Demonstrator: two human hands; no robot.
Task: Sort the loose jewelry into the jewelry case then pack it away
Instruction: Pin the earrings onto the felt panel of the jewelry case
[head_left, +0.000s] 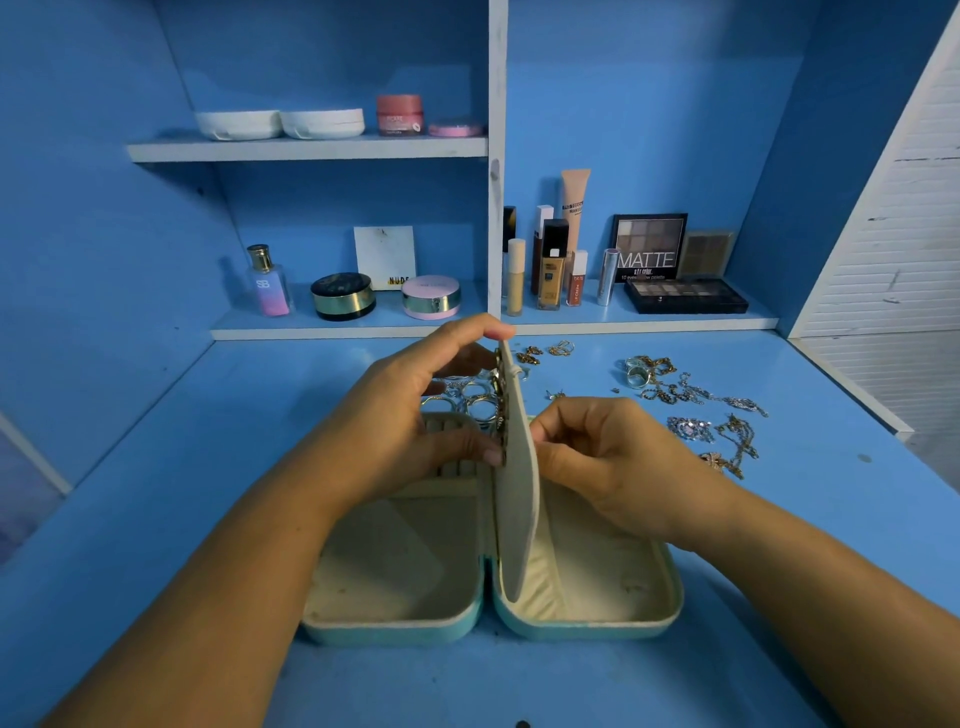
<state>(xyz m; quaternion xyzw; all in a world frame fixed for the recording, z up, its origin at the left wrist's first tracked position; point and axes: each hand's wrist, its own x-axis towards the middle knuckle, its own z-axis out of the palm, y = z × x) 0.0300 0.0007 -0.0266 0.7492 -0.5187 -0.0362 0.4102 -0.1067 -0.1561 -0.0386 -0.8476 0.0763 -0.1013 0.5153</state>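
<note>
So, nowhere near done with this one. The teal zip jewelry case with the cream lining (389, 631) is lying wide open at lower centre of the blue tabletop (805, 493), both halves flat. From what I can see the big compartments are bare.

The left hand (410, 415) grips the cream padded centre flap (519, 493) and stands it upright, one finger over the top edge and the thumb on the near edge. A few gold bits look pinned on the flap's left face, so I'd guess earrings are the current step.

The right hand (608, 467) sits against the flap's right face with its fingers curled in. I can't tell if it's pinching an earring back or just bracing.

Plenty left to do:
- silver and gold rings (467, 400) piled just behind the case, middle of the frame
- small gold hoop earrings (545, 351) a bit further up
- tangle of gold and silver chains (701, 415) spread out right of centre

All of that is loose on the tabletop. The ring rolls in the left half look unfilled, and closing up and packing the case away comes after.
</note>
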